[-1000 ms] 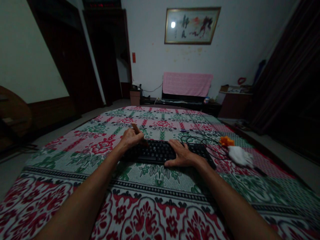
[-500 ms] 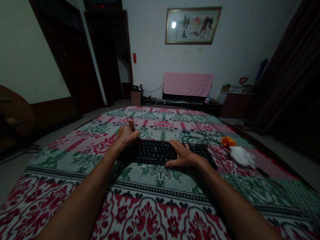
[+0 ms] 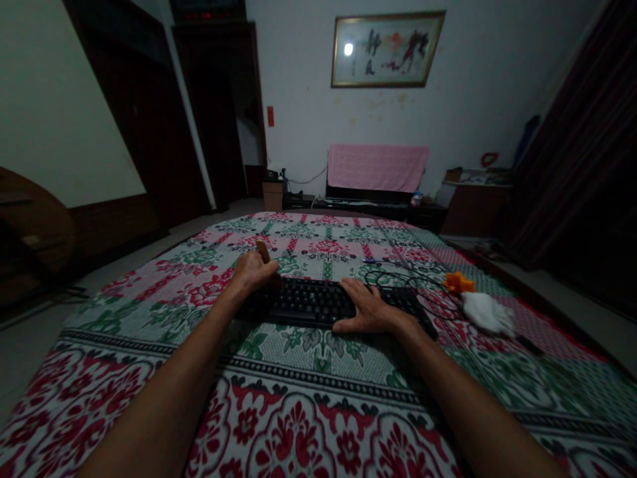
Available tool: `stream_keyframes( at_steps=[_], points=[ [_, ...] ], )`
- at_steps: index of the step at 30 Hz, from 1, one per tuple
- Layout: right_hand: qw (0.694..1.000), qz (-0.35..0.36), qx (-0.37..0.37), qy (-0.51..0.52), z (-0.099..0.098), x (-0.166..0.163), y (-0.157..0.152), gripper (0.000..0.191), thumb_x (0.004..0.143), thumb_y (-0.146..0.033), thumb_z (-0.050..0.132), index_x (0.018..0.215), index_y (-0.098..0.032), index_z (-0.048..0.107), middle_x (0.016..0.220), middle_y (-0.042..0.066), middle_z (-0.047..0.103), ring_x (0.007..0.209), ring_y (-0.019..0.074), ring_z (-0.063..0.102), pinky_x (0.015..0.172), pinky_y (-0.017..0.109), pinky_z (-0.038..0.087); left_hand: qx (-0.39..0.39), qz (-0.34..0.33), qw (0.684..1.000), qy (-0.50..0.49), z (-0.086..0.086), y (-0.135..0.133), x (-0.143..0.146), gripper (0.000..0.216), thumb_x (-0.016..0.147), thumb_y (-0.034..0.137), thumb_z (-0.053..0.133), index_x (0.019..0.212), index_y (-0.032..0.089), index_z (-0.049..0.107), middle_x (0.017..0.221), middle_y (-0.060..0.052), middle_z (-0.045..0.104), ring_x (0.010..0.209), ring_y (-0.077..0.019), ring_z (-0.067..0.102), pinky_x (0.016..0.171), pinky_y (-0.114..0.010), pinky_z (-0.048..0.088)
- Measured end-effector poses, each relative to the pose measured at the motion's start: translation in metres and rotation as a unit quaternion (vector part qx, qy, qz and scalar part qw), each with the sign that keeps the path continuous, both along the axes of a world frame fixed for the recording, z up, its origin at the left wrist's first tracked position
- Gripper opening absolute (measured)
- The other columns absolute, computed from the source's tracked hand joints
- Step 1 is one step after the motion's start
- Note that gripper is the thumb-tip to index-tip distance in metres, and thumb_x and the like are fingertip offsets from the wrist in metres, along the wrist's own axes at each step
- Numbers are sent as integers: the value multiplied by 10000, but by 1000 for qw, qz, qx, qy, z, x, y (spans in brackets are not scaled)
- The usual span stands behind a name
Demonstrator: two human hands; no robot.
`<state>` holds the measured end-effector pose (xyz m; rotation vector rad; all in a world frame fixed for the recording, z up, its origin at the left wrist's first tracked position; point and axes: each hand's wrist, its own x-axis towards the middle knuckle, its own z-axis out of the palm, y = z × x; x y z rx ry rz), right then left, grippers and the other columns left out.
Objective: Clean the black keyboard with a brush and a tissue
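A black computer keyboard (image 3: 308, 303) lies lengthwise across the patterned cloth in front of me. My left hand (image 3: 253, 271) is closed around a brown, wooden-looking brush handle (image 3: 263, 251), whose top sticks up above the fist. The brush's working end is mostly hidden behind my fingers, at the keyboard's left part. With fingers spread, my right hand (image 3: 365, 309) lies on the right half of the keyboard, thumb at the near edge.
Right of the keyboard lie a black cable (image 3: 398, 277), an orange object (image 3: 458, 282), a crumpled white cloth (image 3: 488, 313) and a small dark object (image 3: 529, 345). A purple pen-like item (image 3: 369, 261) is behind. The red-green patterned cloth (image 3: 298, 385) covers the surface.
The view has shifted very slightly, so the room and the items at the right sit a little further right. Both hands keep nearly the same places on the keyboard.
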<state>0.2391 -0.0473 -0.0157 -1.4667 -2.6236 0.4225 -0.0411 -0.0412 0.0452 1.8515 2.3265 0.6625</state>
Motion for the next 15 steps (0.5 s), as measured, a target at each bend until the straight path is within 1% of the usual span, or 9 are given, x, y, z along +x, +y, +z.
stream_keyframes(
  at_steps=[3,7,10,15],
  points=[
    [1000,-1,3,1,0,0,0,1165,548,-755,602,1452,-160,169,1514,161,137,1387,356,71,1088,603,8,-5,-20,1000,-16,-1,1,-1,287,682,341,449,623,158,662,624,-88,663,687,-239,640,581,-259,435],
    [1000,-2,2,5,1,-1,-1,1159,547,-741,614,1451,-159,182,1512,159,147,1381,382,70,1085,616,10,20,7,999,27,-8,5,-15,290,681,355,468,651,150,672,664,-112,673,730,-257,644,605,-269,451],
    [1000,-1,2,3,0,0,0,1160,549,-746,608,1452,-159,176,1514,156,141,1382,378,65,1086,614,9,28,25,998,51,-9,6,-25,290,679,358,482,654,140,673,694,-132,680,763,-263,644,624,-267,461],
    [1000,1,2,-1,-1,0,1,1156,558,-750,600,1455,-170,159,1517,156,123,1386,361,62,1082,615,3,24,34,999,14,-6,8,-25,293,677,343,480,677,130,681,679,-120,680,735,-259,644,621,-276,468]
  ],
)
